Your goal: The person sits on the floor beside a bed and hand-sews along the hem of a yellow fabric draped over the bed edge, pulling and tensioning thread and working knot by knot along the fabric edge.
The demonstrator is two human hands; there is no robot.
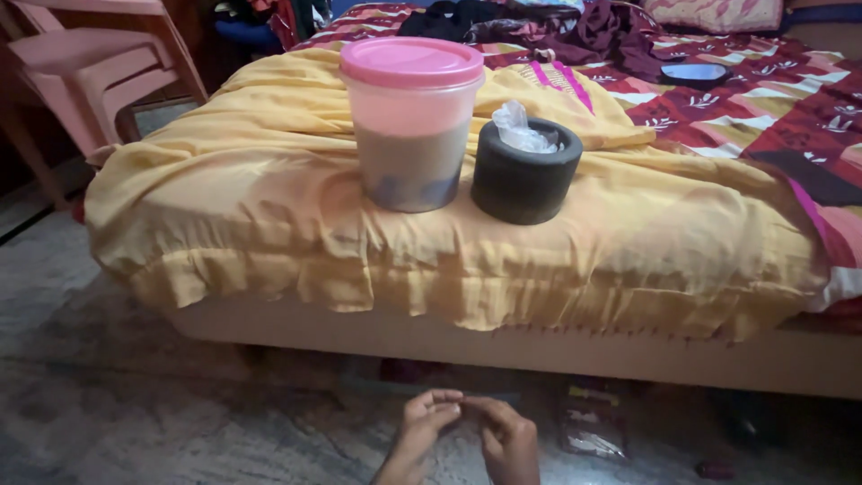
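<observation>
Hands low over floor (pixel 135 422), below bed edge. Left hand (pixel 422 431) and right hand (pixel 510 440) meet fingertip to fingertip, fingers pinched narrow; anything held too small to tell. Tub (pixel 411 126) with pink lid upright on yellow cloth (pixel 224 207), black ring (pixel 526 171) just beside it.

A low bed (pixel 503 346) carries a rumpled yellow cloth (pixel 269 207). On the cloth stand a pink-lidded plastic tub (pixel 411 121) and, just beside it, a round black holder (pixel 525 175). Farther back lies a patterned red bedsheet (pixel 763 108).
</observation>
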